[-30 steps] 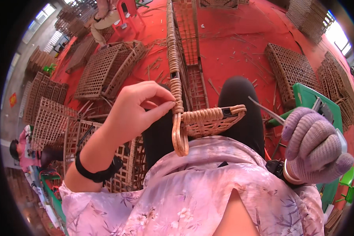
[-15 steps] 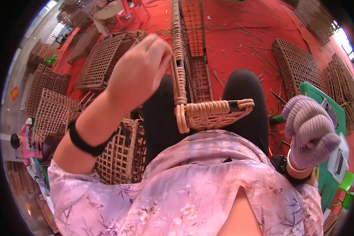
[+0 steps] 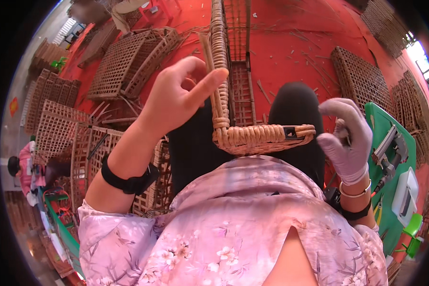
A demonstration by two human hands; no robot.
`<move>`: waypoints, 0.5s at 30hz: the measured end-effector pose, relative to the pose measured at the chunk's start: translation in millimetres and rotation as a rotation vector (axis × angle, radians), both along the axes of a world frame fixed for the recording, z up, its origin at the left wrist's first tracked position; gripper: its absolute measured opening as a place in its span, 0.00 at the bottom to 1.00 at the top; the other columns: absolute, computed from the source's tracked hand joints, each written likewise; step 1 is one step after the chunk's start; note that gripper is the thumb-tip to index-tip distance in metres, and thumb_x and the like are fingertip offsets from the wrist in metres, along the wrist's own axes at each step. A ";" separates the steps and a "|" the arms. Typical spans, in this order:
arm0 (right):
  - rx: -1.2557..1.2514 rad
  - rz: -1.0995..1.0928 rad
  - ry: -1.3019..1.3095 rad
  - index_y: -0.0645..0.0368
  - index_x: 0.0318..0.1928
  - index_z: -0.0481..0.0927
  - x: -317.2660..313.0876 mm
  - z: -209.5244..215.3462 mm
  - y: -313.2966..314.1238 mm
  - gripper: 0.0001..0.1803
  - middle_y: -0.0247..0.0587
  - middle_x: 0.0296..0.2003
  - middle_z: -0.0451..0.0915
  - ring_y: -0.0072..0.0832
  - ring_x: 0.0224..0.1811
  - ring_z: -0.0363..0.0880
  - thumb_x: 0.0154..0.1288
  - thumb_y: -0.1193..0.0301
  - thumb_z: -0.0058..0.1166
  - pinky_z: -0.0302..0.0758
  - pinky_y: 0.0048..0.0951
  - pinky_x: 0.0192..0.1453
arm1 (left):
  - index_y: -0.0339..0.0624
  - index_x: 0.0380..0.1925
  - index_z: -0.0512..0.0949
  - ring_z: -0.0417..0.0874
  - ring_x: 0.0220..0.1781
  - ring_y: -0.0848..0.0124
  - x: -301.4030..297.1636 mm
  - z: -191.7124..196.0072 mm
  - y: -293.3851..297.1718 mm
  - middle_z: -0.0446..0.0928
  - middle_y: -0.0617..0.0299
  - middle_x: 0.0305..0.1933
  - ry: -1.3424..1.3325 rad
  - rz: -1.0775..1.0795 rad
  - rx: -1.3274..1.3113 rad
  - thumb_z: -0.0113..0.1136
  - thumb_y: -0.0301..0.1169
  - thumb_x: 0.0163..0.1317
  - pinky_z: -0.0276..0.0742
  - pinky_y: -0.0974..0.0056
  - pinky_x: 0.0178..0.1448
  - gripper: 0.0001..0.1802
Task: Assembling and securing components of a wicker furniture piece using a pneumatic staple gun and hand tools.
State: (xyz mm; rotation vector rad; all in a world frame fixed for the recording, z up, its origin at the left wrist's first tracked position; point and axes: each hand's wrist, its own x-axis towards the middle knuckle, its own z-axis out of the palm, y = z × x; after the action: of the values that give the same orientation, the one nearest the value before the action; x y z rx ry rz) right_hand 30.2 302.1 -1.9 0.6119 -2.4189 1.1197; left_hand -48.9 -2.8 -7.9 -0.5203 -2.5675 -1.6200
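A wicker panel's narrow frame edge, wrapped in tan cane (image 3: 219, 43), runs from the top of the view toward my lap. There it turns right into a short wrapped side (image 3: 257, 132), with a dark bar showing near its end. My bare left hand (image 3: 188, 93) is at the long edge, thumb stretched onto the wrapping and apart from the bent fingers. Loose cane strands (image 3: 216, 107) lie along that edge, partly behind this hand. Just right of the short side, my right hand (image 3: 348, 138), in a pale glove, is half curled, with a gap between thumb and forefinger.
A green table (image 3: 395, 190) at the right bears a metal tool (image 3: 390, 155) and a white tray (image 3: 407, 198). Woven panels (image 3: 117, 66) stand around on the red floor (image 3: 291, 52), which has cane scraps on it. Another person in pink (image 3: 27, 167) is at the far left.
My left hand has moved down and right to the long edge, its thumb now apart. The cane loop at the corner is drawn tight. My gloved right hand has moved left and loosened from a fist.
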 end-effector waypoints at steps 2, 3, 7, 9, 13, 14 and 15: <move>0.064 0.013 -0.053 0.59 0.44 0.80 -4.6 -7.2 -1.4 0.28 0.34 0.29 0.77 0.14 0.21 0.66 0.46 0.58 0.75 0.65 0.16 0.25 | 0.36 0.28 0.78 0.67 0.21 0.83 4.9 0.7 0.0 0.69 0.69 0.18 -0.022 -0.012 -0.185 0.63 0.52 0.61 0.62 0.71 0.24 0.25; 0.063 0.082 -0.106 0.59 0.43 0.80 -7.1 -10.3 -4.2 0.27 0.34 0.29 0.77 0.15 0.21 0.66 0.45 0.60 0.75 0.66 0.17 0.25 | 0.38 0.22 0.75 0.63 0.20 0.82 5.9 4.2 3.4 0.66 0.69 0.16 -0.089 -0.007 -0.121 0.64 0.53 0.60 0.58 0.69 0.23 0.27; 0.061 0.223 -0.078 0.57 0.43 0.79 -14.9 -26.5 -13.8 0.26 0.37 0.32 0.81 0.30 0.31 0.82 0.43 0.63 0.76 0.79 0.26 0.37 | 0.44 0.21 0.68 0.60 0.19 0.89 -2.7 6.6 4.3 0.64 0.77 0.19 -0.034 -0.076 -0.178 0.59 0.45 0.67 0.51 0.76 0.21 0.22; 0.088 0.212 -0.108 0.57 0.43 0.80 -13.7 -25.3 -16.3 0.26 0.37 0.33 0.81 0.32 0.34 0.84 0.42 0.63 0.76 0.80 0.28 0.40 | 0.44 0.20 0.69 0.60 0.18 0.89 -4.3 2.7 4.1 0.62 0.77 0.18 0.121 -0.076 -0.268 0.58 0.46 0.68 0.51 0.76 0.20 0.22; 0.098 0.122 0.010 0.61 0.45 0.79 -5.9 -2.8 -17.5 0.30 0.42 0.38 0.81 0.32 0.36 0.83 0.41 0.63 0.77 0.80 0.28 0.40 | 0.42 0.25 0.74 0.66 0.17 0.85 7.0 -7.8 -4.1 0.66 0.74 0.17 0.109 -0.060 0.006 0.52 0.47 0.71 0.60 0.77 0.20 0.22; 0.147 0.106 0.026 0.62 0.46 0.79 -2.5 4.1 -16.3 0.31 0.44 0.39 0.81 0.33 0.37 0.83 0.41 0.62 0.78 0.80 0.28 0.41 | 0.42 0.25 0.74 0.66 0.17 0.85 16.5 -9.0 -4.9 0.66 0.74 0.17 0.108 -0.045 0.028 0.52 0.47 0.71 0.60 0.77 0.20 0.22; 0.168 0.135 0.033 0.65 0.47 0.79 -0.8 7.1 -15.5 0.33 0.46 0.40 0.80 0.34 0.38 0.82 0.41 0.62 0.78 0.80 0.28 0.42 | 0.41 0.26 0.75 0.69 0.17 0.83 32.0 -3.7 -6.5 0.68 0.72 0.18 -0.165 -0.051 0.097 0.51 0.48 0.71 0.62 0.78 0.20 0.23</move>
State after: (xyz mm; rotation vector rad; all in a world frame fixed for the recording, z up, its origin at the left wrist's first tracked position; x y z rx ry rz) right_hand 29.4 286.6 5.2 0.8521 -2.4908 0.9555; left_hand -16.9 -9.2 -11.6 -0.4669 -2.5913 -1.8673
